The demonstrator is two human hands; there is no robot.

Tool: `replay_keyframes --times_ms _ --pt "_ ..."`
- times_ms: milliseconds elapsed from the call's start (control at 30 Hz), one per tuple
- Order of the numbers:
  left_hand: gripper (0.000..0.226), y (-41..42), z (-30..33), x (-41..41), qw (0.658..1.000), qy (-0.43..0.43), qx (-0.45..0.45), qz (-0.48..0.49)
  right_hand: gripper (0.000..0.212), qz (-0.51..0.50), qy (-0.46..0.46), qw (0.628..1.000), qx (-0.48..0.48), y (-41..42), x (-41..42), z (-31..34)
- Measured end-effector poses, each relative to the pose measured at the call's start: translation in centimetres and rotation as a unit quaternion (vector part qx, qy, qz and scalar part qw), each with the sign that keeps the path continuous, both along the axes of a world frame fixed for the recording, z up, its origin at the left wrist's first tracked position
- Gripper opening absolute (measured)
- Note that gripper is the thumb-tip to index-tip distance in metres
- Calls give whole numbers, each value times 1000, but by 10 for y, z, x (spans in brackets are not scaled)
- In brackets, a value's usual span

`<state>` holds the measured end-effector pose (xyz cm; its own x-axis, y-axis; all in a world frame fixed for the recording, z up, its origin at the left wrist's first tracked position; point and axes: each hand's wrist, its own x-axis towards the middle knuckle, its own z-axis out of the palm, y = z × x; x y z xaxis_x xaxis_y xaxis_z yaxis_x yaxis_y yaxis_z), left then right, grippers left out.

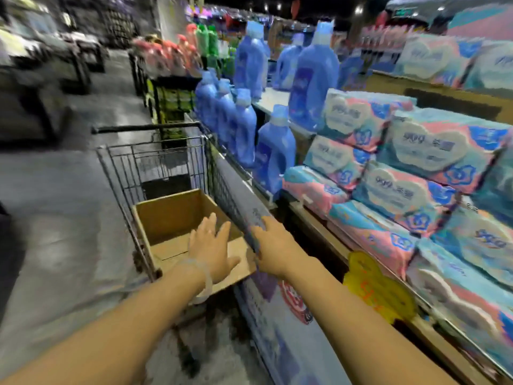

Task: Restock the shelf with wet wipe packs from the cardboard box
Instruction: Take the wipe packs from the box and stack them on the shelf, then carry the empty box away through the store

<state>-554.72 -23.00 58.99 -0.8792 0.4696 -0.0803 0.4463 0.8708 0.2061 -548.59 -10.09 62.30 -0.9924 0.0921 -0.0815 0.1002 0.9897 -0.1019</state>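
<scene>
An open cardboard box (166,215) sits inside a wire shopping cart (155,159); the part of its inside that I can see holds no packs. My left hand (211,245) hovers over the box with fingers spread, holding nothing. My right hand (273,243) rests on the grey right edge of the cart beside the box, fingers curled over it. Pink and teal wet wipe packs (402,190) lie stacked in several layers on the shelf (333,245) to the right.
Blue detergent bottles (274,154) stand on the shelf just beyond the wipes. A yellow price tag (374,287) hangs on the shelf's front edge. The grey aisle floor (55,218) stretches to the left of the cart, with dark displays further back.
</scene>
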Motion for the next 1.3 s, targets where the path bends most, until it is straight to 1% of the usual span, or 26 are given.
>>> replay_keyframes --times_ms 133,267,333,433,500,600,733,800,900,933,1000,1033,1067,1100,1133,1167,1233,1300 --pt "81 -52 -22 -64 996 -48 -3 75 54 23 -47 998 -28 -30 -73 -27" --pt "83 -82 -52 -122 988 -86 6 129 51 19 -107 993 -55 -34 -136 -64" --pt "81 -85 -72 -149 982 -109 6 154 56 14 -143 987 -68 -30 -166 -86" --pt "87 -78 -108 -189 969 -155 -13 192 60 3 -180 981 -79 -21 -216 -117" --pt "90 -66 -133 -222 959 -179 1 219 61 -4 -198 976 -90 -13 -258 -140" --pt "86 -47 -161 -276 932 -224 53 279 65 -33 -206 971 -115 6 -327 -178" --pt "72 -41 -196 -352 902 -218 86 362 82 -90 -210 967 -114 35 -406 -218" --pt "70 -47 -222 -385 875 -219 107 418 86 -120 -206 964 -116 51 -439 -246" --pt "68 -59 -265 -417 830 -228 141 489 91 -163 -223 948 -159 68 -479 -289" --pt "69 -62 -277 -422 817 -232 154 505 88 -183 -247 934 -183 70 -488 -298" --pt "67 -64 -297 -428 792 -230 173 539 67 -227 -294 896 -242 74 -503 -316" --pt "62 -66 -304 -429 785 -224 170 552 57 -238 -294 892 -249 77 -509 -322" --pt "55 -67 -310 -429 780 -217 163 564 49 -246 -271 898 -243 80 -515 -325" --pt "47 -68 -317 -429 773 -212 160 576 42 -249 -237 915 -210 84 -521 -330" --pt "41 -68 -319 -430 764 -209 163 588 36 -259 -216 923 -185 85 -527 -332" --pt "41 -68 -320 -430 758 -205 161 598 31 -266 -214 927 -159 86 -531 -334" --pt "49 -68 -322 -432 765 -196 150 595 22 -278 -215 928 -126 84 -536 -334" --pt "54 -67 -318 -435 771 -194 144 589 10 -262 -218 932 -118 83 -537 -330"
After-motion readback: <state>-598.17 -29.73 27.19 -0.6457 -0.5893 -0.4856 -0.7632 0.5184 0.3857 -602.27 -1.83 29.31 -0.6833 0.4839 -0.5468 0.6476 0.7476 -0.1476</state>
